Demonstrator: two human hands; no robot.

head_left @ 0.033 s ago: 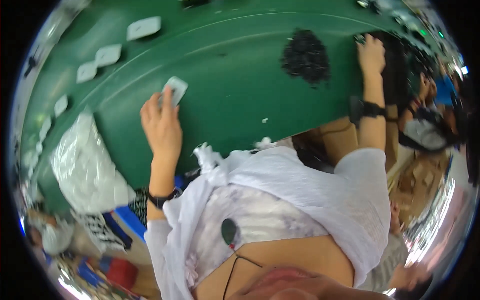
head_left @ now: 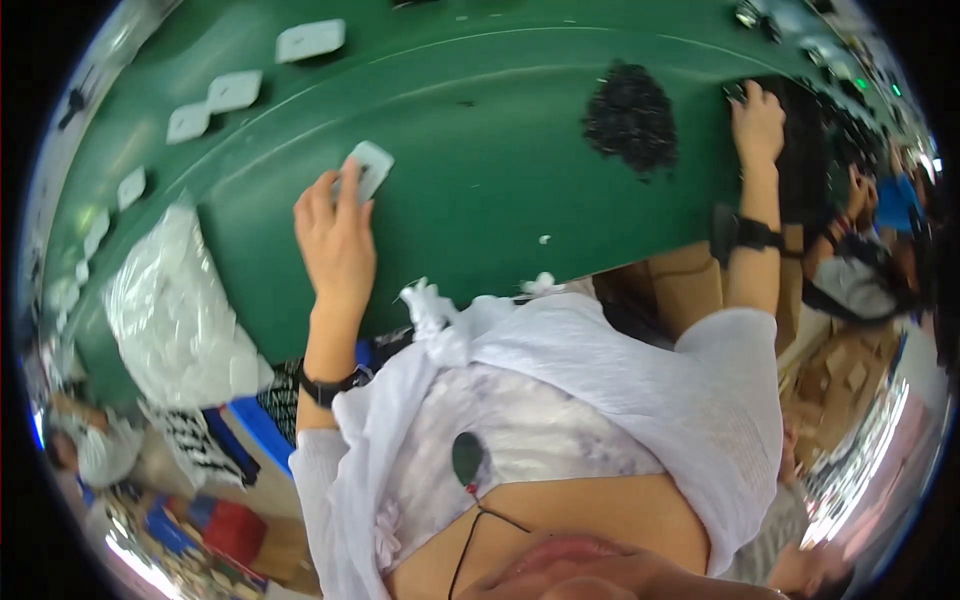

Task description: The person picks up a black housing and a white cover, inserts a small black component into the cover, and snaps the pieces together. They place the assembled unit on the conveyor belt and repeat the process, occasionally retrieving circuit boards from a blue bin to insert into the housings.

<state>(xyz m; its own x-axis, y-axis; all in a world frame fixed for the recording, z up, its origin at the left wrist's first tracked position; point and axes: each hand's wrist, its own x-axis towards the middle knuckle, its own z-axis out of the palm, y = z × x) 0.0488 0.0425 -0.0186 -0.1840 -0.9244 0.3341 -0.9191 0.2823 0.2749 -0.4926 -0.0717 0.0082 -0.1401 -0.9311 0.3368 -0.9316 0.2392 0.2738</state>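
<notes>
My left hand [head_left: 340, 235] is over the left part of the green table, its index finger across a small pale flat rectangular piece [head_left: 374, 170] and its thumb close to the near edge. The fingers are closed on that piece, which lies at the tabletop. Far to the right, my right hand [head_left: 760, 122] reaches to a black mat-like area [head_left: 803, 150]. Its fingertips are bent together by a small dark part [head_left: 737, 92]; what they grip is too small to make out. Between my hands lies a heap of small black parts [head_left: 630, 117].
Several pale flat pieces [head_left: 234, 90] form a line along the far left. A clear plastic bag of white items [head_left: 180, 310] lies at the left edge. A cardboard box [head_left: 686, 283] stands below the near edge. Other people [head_left: 860, 270] sit at the right.
The whole view has shifted slightly, so the table things appear a little further right. Both hands remain at the same things, with hardly any movement of their own.
</notes>
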